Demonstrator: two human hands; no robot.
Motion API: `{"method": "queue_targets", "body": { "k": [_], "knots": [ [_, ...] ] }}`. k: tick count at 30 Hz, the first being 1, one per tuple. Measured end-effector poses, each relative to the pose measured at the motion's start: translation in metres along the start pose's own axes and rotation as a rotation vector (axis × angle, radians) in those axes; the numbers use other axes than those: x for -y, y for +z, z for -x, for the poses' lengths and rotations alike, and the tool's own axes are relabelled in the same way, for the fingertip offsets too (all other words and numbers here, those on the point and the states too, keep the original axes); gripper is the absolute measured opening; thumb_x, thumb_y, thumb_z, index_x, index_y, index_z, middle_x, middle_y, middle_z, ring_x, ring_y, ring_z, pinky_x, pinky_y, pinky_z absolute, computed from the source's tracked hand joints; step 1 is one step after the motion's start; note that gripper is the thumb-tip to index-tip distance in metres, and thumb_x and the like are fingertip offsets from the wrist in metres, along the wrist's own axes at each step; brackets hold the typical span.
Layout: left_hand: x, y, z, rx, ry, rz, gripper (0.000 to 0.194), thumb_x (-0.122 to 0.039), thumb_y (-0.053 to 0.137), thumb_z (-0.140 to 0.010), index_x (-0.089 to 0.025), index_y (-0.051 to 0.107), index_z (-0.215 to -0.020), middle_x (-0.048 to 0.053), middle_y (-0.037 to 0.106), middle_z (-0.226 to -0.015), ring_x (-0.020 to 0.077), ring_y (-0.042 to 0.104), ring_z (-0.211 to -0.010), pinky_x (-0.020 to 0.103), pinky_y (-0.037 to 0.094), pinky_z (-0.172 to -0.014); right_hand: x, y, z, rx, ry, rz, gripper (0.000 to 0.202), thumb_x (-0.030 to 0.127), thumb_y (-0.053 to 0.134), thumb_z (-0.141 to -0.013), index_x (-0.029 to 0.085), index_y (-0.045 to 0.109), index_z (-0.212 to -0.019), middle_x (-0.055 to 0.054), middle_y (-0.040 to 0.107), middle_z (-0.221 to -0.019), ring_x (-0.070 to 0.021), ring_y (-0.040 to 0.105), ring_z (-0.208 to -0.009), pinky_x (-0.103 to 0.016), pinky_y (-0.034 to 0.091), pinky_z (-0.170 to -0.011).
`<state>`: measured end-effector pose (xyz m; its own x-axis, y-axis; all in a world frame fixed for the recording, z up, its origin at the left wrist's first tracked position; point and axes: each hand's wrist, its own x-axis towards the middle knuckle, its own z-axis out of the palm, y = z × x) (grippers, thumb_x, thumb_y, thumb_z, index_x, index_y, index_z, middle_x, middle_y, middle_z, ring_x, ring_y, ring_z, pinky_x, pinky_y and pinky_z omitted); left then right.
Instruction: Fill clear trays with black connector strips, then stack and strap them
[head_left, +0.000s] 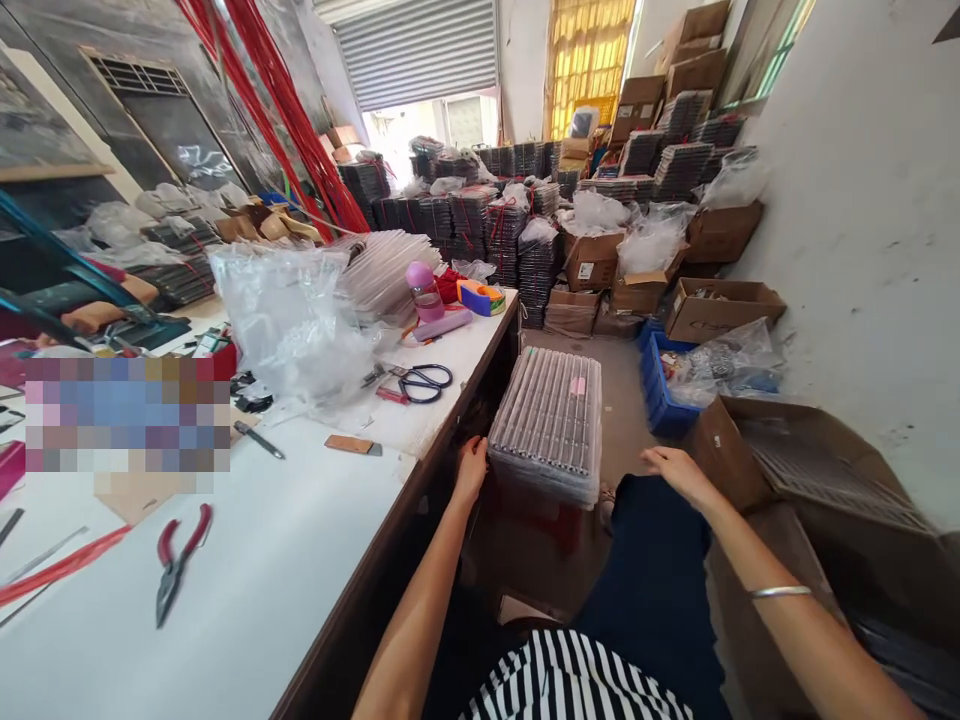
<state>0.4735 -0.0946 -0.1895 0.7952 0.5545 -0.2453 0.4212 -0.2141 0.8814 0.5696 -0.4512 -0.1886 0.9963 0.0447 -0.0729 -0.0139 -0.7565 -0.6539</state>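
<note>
A bundle of clear, ribbed plastic pieces, in a neat stack with a small pink patch on top, sits low before me on what looks like a red stool. My left hand is at the near left corner of the stack, between it and the table edge, its fingers loosely bent; whether they touch the plastic is hard to tell. To the right of the stack, my right hand hovers above my knee, fingers stretched loosely forward and nothing visible in them.
On the white table at left lie red-handled pliers, black-handled scissors, a utility knife and plastic bags. A blue crate and cardboard boxes line the right. Stacked bundles fill the back.
</note>
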Motion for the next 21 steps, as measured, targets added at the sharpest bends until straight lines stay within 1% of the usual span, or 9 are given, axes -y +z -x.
{"method": "queue_targets", "body": {
  "k": [2, 4, 7, 9, 11, 14, 16, 18, 21],
  "knots": [
    [-0.007, 0.002, -0.008, -0.024, 0.051, -0.056, 0.034, -0.036, 0.054, -0.089, -0.015, 0.055, -0.116, 0.009, 0.058, -0.116, 0.0218, 0.058, -0.102, 0.044, 0.049, -0.087, 0.025, 0.025, -0.025, -0.052, -0.043, 0.073, 0.028, 0.036, 0.054, -0.091, 0.016, 0.059, -0.110, -0.008, 0.059, -0.113, -0.0194, 0.058, -0.100, -0.042, 0.048, -0.088],
    [-0.015, 0.003, -0.012, -0.034, 0.112, -0.111, 0.032, -0.035, 0.053, -0.089, -0.014, 0.059, -0.113, 0.010, 0.059, -0.113, 0.0233, 0.056, -0.106, 0.045, 0.044, -0.094, 0.058, 0.048, -0.052, -0.113, -0.108, 0.139, 0.033, 0.036, 0.050, -0.093, 0.016, 0.056, -0.118, -0.010, 0.054, -0.124, -0.0236, 0.052, -0.113, -0.049, 0.041, -0.096],
    [-0.023, 0.006, -0.012, -0.027, 0.195, -0.173, 0.033, -0.034, 0.049, -0.089, -0.013, 0.064, -0.111, 0.011, 0.059, -0.106, 0.0233, 0.056, -0.107, 0.037, 0.040, -0.099, 0.104, 0.080, -0.085, -0.144, -0.262, 0.219, 0.040, 0.037, 0.042, -0.096, 0.021, 0.049, -0.132, -0.012, 0.038, -0.143, -0.0289, 0.034, -0.131, -0.056, 0.026, -0.104],
    [-0.023, 0.008, -0.012, -0.028, 0.232, -0.198, 0.036, -0.034, 0.047, -0.089, -0.013, 0.063, -0.114, 0.011, 0.058, -0.107, 0.0224, 0.056, -0.106, 0.034, 0.040, -0.098, 0.122, 0.098, -0.096, -0.118, -0.365, 0.268, 0.042, 0.042, 0.041, -0.095, 0.027, 0.048, -0.134, -0.010, 0.030, -0.149, -0.0304, 0.025, -0.136, -0.057, 0.019, -0.107],
    [-0.021, 0.009, -0.013, -0.023, 0.241, -0.214, 0.039, -0.034, 0.046, -0.089, -0.012, 0.061, -0.118, 0.011, 0.057, -0.108, 0.0218, 0.056, -0.105, 0.033, 0.041, -0.097, 0.129, 0.110, -0.101, -0.090, -0.424, 0.313, 0.045, 0.046, 0.043, -0.093, 0.030, 0.049, -0.134, -0.009, 0.030, -0.150, -0.0328, 0.021, -0.138, -0.058, 0.016, -0.106],
    [-0.015, 0.009, -0.022, 0.008, 0.202, -0.238, 0.040, -0.033, 0.048, -0.087, -0.010, 0.061, -0.118, 0.012, 0.059, -0.104, 0.0223, 0.057, -0.100, 0.033, 0.044, -0.091, 0.126, 0.119, -0.100, -0.081, -0.442, 0.370, 0.047, 0.049, 0.039, -0.094, 0.031, 0.047, -0.136, -0.011, 0.030, -0.149, -0.0363, 0.020, -0.137, -0.061, 0.017, -0.104],
    [-0.012, 0.007, -0.028, 0.026, 0.161, -0.261, 0.043, -0.032, 0.051, -0.084, -0.010, 0.059, -0.121, 0.012, 0.059, -0.102, 0.0235, 0.058, -0.098, 0.035, 0.046, -0.088, 0.123, 0.119, -0.099, -0.081, -0.453, 0.402, 0.046, 0.048, 0.036, -0.095, 0.036, 0.043, -0.138, -0.008, 0.024, -0.152, -0.0380, 0.018, -0.138, -0.063, 0.018, -0.103],
    [-0.012, 0.005, -0.034, 0.049, 0.134, -0.280, 0.050, -0.030, 0.054, -0.082, -0.011, 0.053, -0.128, 0.012, 0.059, -0.103, 0.0240, 0.058, -0.098, 0.035, 0.046, -0.087, 0.123, 0.117, -0.099, -0.064, -0.494, 0.432, 0.044, 0.046, 0.034, -0.096, 0.042, 0.038, -0.139, -0.002, 0.016, -0.155, -0.0384, 0.014, -0.139, -0.065, 0.017, -0.102],
    [-0.017, 0.002, -0.040, 0.107, 0.121, -0.300, 0.050, -0.025, 0.056, -0.081, -0.014, 0.052, -0.130, 0.012, 0.060, -0.106, 0.0230, 0.058, -0.102, 0.033, 0.044, -0.089, 0.125, 0.113, -0.102, 0.001, -0.600, 0.466, 0.044, 0.040, 0.031, -0.097, 0.043, 0.034, -0.140, 0.004, 0.018, -0.154, -0.0346, 0.013, -0.140, -0.065, 0.013, -0.105]
  ]
}}
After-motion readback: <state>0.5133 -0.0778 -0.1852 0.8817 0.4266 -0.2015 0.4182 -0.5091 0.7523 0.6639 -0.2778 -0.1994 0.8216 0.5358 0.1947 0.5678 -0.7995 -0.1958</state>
